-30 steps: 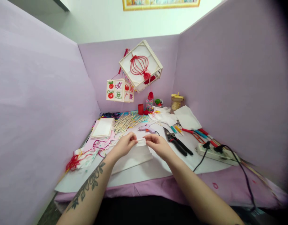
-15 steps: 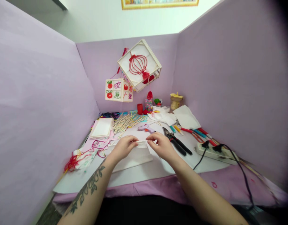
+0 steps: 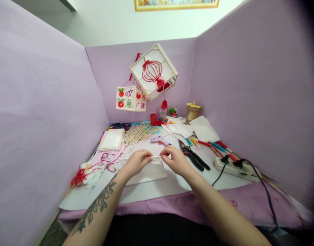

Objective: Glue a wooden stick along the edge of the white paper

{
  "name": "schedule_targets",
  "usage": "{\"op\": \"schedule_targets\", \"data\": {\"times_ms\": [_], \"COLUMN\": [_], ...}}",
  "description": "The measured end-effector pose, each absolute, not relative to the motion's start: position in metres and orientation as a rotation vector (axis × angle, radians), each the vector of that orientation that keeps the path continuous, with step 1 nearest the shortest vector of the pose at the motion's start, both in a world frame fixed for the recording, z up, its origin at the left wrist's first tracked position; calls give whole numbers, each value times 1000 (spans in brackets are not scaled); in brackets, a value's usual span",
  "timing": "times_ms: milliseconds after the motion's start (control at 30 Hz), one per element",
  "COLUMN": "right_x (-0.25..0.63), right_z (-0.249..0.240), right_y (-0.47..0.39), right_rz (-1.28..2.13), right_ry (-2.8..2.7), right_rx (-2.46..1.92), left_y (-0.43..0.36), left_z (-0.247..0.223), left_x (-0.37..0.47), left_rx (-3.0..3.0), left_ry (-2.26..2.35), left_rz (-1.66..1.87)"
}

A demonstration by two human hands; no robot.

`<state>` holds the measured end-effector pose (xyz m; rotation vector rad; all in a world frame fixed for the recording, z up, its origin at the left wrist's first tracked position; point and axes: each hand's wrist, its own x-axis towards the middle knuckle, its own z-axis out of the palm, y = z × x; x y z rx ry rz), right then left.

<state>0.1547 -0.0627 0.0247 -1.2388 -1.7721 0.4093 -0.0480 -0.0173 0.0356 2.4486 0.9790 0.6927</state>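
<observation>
Both hands are in the middle of the surface (image 3: 172, 191), working one small thing between them. The left hand (image 3: 136, 163) and the right hand (image 3: 175, 160) each pinch an end of a narrow white strip (image 3: 156, 158), thumbs and forefingers closed on it, so each grip is tight on the strip and nothing else. The strip sits just above a folded white sheet (image 3: 149, 172) that lies flat on the surface under the fingers.

Writing to read: the small cube lantern (image 3: 130, 99) hanging at the back carries Chinese characters in purple, green and red beside red fruit pictures; they are too small to read with certainty. The larger tilted lantern (image 3: 154, 71) shows only a red yarn lantern drawing, no lettering. No brand can be made out on the glue gun (image 3: 159, 139) or the black cutters (image 3: 194, 155).

Against half a second ago, the hands have closed in: the visible stretch of strip between them is shorter, and the right fingertips now sit nearer the left. A second ago the strip looked wider and the hands stood further apart.

Around them: a heap of wooden sticks (image 3: 139, 132) behind, red yarn (image 3: 81, 176) tangled at the left edge, a power strip (image 3: 236, 167) with black plugs at the right, coloured pens (image 3: 218, 146) beside it.
</observation>
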Motion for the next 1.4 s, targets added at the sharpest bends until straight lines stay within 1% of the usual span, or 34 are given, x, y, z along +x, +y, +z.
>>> {"op": "schedule_targets", "data": {"times_ms": [200,300,400,533,767,967,1233,1400], "right_x": [155,153,148,145,144,146,143,147], "right_z": [18,16,15,15,9,0,-5,-6], "right_y": [-58,-61,-63,-64,-65,-64,-60,-61], "right_rz": [490,546,529,532,746,821,646,698], "right_ry": [-1651,-1712,-1777,-1719,-1553,-1549,-1656,-1592], "right_rx": [-1259,-1229,-1273,-1346,-1362,-1308,-1299,-1197], "left_y": [-18,-19,-19,-19,-20,-22,-25,-26], "left_z": [37,37,36,34,31,31,33,31], "left_x": [-47,-46,-45,-45,-46,-46,-39,-41], "left_rx": [2466,2474,2472,2448,2432,2432,2450,2439], "left_ry": [996,1023,1018,1011,996,994,1031,1014], "left_rz": [687,680,689,701,696,692,696,660]}}
